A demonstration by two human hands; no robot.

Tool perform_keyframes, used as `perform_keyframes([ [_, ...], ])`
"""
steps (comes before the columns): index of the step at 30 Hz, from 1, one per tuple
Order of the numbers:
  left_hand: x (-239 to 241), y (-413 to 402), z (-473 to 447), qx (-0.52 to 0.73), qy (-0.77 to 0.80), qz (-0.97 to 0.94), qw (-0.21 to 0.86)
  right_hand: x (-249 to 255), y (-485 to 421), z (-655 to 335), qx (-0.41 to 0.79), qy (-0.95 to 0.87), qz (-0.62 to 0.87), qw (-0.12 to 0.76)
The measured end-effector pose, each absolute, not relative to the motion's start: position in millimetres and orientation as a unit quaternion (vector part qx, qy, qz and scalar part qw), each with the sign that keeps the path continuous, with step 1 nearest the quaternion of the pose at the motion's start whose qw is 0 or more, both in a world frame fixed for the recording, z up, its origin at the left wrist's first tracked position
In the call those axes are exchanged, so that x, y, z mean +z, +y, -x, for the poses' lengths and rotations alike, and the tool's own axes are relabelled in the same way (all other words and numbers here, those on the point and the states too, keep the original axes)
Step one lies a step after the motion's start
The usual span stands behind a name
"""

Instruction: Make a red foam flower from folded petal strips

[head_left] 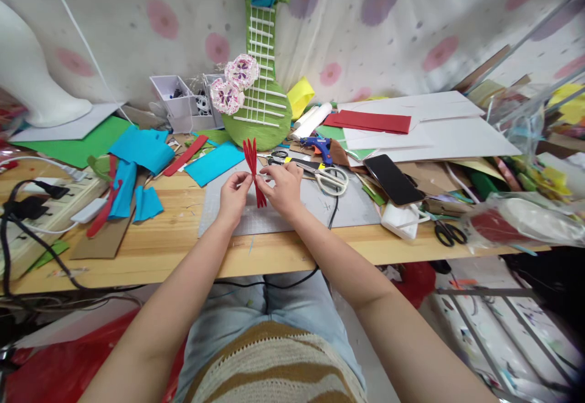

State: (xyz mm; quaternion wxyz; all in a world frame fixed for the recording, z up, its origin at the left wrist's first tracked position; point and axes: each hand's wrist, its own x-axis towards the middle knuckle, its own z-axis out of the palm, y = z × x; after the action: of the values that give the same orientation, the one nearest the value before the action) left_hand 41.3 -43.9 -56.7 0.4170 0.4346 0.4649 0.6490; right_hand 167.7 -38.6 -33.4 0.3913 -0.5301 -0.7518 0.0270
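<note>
Between my two hands stands a bundle of folded red paper, pinched narrow at its middle and fanning out above and below. From the left, my left hand closes its thumb and fingertips on the pinched middle. My right hand grips the same spot from the right, its fingers bent and close together. Both hands are over a grey cutting mat. White-handled scissors lie just right of my right hand, and a blue glue gun rests behind them.
A green guitar-shaped craft with paper flowers stands at the back. Blue paper lies left of the mat. A black phone rests on a white block at right. A power strip with cables occupies the left edge.
</note>
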Motion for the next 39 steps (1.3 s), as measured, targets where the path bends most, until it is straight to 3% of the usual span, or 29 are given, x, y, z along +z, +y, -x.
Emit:
perform_keyframes([
  [10, -57.3, -46.2, -44.0, 0.632, 0.464, -0.466, 0.409, -35.2, -39.6, -167.2, -0.002, -0.774, 0.508, 0.379],
  [19, -45.5, -48.7, -33.9, 0.619, 0.515, -0.516, 0.292, -18.9, -45.3, -182.6, 0.067, -0.826, 0.415, 0.376],
  [39, -41.5, -48.0, -36.1, 0.621, 0.417, -0.391, 0.536, -14.8, -33.2, -202.4, 0.089, -0.809, 0.412, 0.41],
])
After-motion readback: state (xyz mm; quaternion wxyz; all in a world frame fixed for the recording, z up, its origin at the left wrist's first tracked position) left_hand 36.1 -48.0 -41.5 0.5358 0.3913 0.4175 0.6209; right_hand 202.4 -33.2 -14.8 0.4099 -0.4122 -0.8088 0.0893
